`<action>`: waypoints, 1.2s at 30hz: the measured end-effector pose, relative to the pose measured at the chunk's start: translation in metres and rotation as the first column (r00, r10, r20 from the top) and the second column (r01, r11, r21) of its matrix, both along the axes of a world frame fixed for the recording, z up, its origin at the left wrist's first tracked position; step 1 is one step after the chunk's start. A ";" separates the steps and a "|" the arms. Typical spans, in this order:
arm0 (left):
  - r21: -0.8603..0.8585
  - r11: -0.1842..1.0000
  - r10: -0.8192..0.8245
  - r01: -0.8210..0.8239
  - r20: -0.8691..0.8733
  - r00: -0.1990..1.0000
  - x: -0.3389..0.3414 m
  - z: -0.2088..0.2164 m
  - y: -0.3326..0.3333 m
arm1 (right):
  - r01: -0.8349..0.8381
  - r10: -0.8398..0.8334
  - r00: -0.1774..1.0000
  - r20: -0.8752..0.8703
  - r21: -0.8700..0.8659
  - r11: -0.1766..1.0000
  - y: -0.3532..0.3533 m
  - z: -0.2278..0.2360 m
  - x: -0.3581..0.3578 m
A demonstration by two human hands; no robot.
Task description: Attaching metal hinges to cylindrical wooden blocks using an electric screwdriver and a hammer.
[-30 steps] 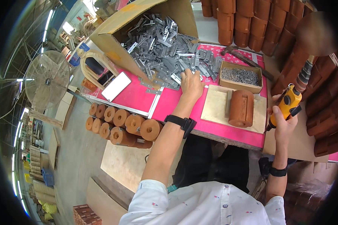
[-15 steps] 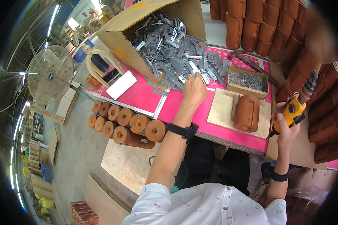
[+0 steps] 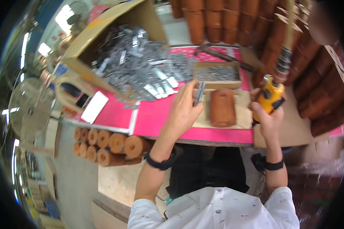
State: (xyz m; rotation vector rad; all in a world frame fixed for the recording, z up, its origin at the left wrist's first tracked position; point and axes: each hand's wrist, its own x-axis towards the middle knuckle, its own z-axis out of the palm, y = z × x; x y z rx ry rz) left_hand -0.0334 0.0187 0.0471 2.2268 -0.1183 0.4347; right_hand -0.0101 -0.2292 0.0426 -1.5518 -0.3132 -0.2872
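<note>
My left hand [image 3: 182, 108] is closed, pinching a small grey metal plate [image 3: 199, 94] by its lower part, left of a brown wooden cylinder [image 3: 223, 108]. That cylinder lies on a pale wooden board [image 3: 242, 119], a slot faintly visible along its top. In my right hand [image 3: 270, 116] is a yellow power screwdriver [image 3: 271, 93], tip down, just right of the board; a hose runs up from its back end. A heap of grey metal plates [image 3: 141, 66] spills from a tipped cardboard box [image 3: 74, 63]. Behind the cylinder stands a small carton of screws [image 3: 216, 73].
A hammer [image 3: 225, 54] lies behind the screw carton. Brown cylinders [image 3: 214, 23] are stacked at the back and right. More wooden cylinders [image 3: 116, 143] line the table's front left edge. A phone [image 3: 94, 107] leans near the box. A fan [image 3: 28, 101] stands far left.
My left hand has left the heap with a metal plate and come toward the cylinder. The screwdriver stays in my right hand. The whole view has shifted and blurred a little.
</note>
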 end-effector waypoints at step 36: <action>0.422 0.819 -0.364 0.388 -0.139 0.921 -0.004 0.021 -0.037 | -0.112 0.112 0.994 0.020 -0.002 0.994 0.004 0.014 -0.002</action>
